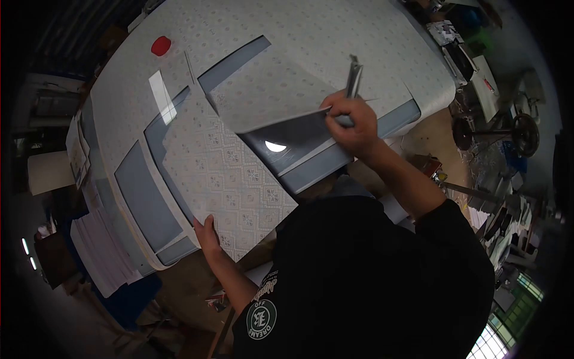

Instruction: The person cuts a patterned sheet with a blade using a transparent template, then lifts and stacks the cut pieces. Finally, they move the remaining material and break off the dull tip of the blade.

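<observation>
My left hand [207, 234] grips the near-left edge of a loose patterned sheet [239, 179], thumb on top. This sheet slants over the table and reaches past its near edge. My right hand [354, 127] is closed around a slim metal tool [354, 79] that points up and away; the fist hides its lower part, and its exact kind does not show. The same fist is at the raised corner of a glossy dark flap [290, 140], whose patterned top side faces away. Blue-grey surface [143, 194] shows through rectangular cut-outs in the table's patterned covering [299, 36].
A red round object [160, 46] sits at the far left of the table, near a clear shiny strip [161, 96]. Stacked paper [104, 251] lies at the left. Machinery with a round wheel [526, 134] and cluttered shelving stand to the right.
</observation>
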A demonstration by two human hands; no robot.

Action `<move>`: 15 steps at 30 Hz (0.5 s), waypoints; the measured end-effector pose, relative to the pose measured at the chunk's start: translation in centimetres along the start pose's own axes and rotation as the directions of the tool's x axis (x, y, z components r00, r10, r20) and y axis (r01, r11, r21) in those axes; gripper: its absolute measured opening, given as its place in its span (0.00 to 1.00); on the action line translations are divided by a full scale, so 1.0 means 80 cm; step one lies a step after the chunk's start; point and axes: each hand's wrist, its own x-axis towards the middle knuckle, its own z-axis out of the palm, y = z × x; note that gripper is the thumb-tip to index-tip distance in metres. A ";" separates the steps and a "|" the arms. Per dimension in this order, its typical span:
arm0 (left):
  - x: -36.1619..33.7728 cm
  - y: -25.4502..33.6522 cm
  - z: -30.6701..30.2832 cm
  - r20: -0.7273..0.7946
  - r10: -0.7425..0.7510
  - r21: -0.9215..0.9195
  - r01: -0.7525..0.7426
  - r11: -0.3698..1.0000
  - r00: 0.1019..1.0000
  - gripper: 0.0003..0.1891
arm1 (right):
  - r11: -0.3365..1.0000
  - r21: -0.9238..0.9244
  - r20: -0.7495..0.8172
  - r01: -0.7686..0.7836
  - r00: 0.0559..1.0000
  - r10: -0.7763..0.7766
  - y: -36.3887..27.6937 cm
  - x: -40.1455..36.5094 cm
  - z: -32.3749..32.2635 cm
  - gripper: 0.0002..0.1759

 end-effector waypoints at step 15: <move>-0.170 0.115 0.067 -0.330 0.308 0.071 -0.302 0.951 0.892 0.36 | 0.751 -0.446 0.294 -0.488 0.712 0.637 0.227 -0.080 -0.163 0.19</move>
